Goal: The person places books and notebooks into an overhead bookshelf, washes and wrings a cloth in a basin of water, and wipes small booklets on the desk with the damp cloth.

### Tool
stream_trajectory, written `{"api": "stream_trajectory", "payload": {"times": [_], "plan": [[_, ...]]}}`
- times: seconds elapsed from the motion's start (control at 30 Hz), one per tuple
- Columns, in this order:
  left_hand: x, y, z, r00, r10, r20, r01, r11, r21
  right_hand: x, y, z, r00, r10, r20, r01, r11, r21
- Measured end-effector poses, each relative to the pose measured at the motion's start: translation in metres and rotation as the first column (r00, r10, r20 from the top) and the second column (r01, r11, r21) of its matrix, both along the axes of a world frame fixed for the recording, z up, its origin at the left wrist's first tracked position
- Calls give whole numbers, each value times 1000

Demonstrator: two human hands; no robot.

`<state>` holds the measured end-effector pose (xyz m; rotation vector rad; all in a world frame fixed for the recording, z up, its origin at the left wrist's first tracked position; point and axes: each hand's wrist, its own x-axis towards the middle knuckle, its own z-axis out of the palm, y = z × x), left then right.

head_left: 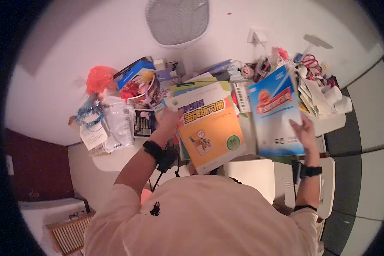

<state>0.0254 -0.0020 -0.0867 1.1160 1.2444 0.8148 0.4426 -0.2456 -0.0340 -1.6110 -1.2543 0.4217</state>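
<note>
My left hand (169,121) is closed on the left edge of an orange and white workbook (213,136), its thumb over the cover. This workbook tilts over other books (200,83) stacked behind and under it. To the right, my right hand (304,133) grips the right edge of a blue and white workbook (275,117) with a red banner on its cover. The fingers behind both workbooks are hidden. A gap separates the two covers, and a white label with a barcode (242,97) shows near it.
At the table's left are a red plastic bag (101,80), blue tinsel (89,112), a clear plastic packet (120,123) and a full round tub (147,96). Red-handled scissors (310,61) and papers (318,96) crowd the right. A white chair (326,187) stands at the front right.
</note>
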Motion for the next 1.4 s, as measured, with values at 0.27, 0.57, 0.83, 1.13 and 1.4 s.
{"api": "stream_trajectory", "payload": {"times": [0.27, 0.57, 0.83, 1.13, 1.4], "plan": [[-23, 46, -116, 845, -237, -480, 494, 690, 529, -55, 21, 96, 820, 13, -573, 42, 996, 84], [-10, -2, 5, 807, 235, -542, -107, 960, 258, -153, 104, -63, 896, 92, -435, -251, 912, -325], [-43, -41, -5, 1000, -22, -11, 20, 990, -138, -175, 119, -53, 886, -10, -464, -248, 835, -492], [-10, -37, -29, 735, 6, -678, 227, 940, 254, -164, 122, -78, 799, 65, -598, -407, 791, -457], [0, -49, 25, 862, -19, -507, 192, 937, 292, -159, 120, -89, 667, -31, -745, -449, 781, -434]]}}
